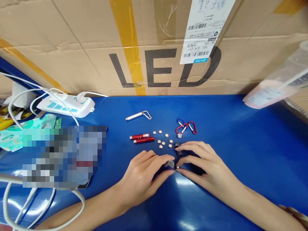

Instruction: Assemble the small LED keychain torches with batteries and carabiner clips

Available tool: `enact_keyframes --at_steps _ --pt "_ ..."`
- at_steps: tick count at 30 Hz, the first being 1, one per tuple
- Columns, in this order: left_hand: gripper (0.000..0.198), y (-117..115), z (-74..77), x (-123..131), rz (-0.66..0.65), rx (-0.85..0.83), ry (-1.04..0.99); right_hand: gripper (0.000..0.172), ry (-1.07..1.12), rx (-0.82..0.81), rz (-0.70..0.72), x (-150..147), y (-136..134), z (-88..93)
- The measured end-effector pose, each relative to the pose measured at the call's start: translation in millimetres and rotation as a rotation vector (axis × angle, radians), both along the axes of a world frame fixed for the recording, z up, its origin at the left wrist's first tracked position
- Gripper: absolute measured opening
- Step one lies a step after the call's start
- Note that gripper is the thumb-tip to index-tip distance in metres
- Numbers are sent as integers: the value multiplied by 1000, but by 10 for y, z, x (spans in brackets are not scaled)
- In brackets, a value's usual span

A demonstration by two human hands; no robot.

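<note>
In the lower middle of the frame, the left hand held a dark tube pinched between thumb and forefinger, its round grey end turned toward the right; the other fingers lay curled behind. Just right of it, the right hand pinched a small silver disc between thumb and forefinger, close to the tube's end. Another of its fingers reached farther up, its tip at a small black piece; whether it pressed on it, I could not tell. A second black piece lay just below that one.

At lower left, white cables looped across the forearm's edge, beside a pixelated patch whose contents could not be read.

Near the centre, eight silver button cells lay scattered on the blue table, with two red tubes side by side to their left. Right of the cells sat a small metal part, below overlapping blue and red carabiners. Farther up lay a silver tube with its own clip.

A white power strip stood at upper left, a pink-based clear container tilted at upper right, and a cardboard box marked LED spanned the top.
</note>
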State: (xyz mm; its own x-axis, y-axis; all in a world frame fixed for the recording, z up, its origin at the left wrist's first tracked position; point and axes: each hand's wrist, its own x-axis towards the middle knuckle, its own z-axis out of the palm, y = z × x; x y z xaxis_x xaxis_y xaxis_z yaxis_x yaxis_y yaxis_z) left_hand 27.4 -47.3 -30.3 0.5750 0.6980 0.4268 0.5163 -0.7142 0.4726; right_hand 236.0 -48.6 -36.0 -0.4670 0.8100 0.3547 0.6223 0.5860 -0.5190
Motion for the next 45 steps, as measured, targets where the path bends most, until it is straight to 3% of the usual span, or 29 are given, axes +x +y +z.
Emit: enact_keyframes --at_steps 11,23,36,45 --pt "18 25 1 8 -87 9 21 11 166 280 -80 -24 -70 191" --pt "19 10 11 18 -127 48 36 16 333 155 75 -54 -67 184" --pt "15 -5 16 4 -126 71 -11 12 413 96 94 -97 -85 211" --pt "14 -18 -67 -25 -119 41 -47 10 423 75 114 -134 -94 218"
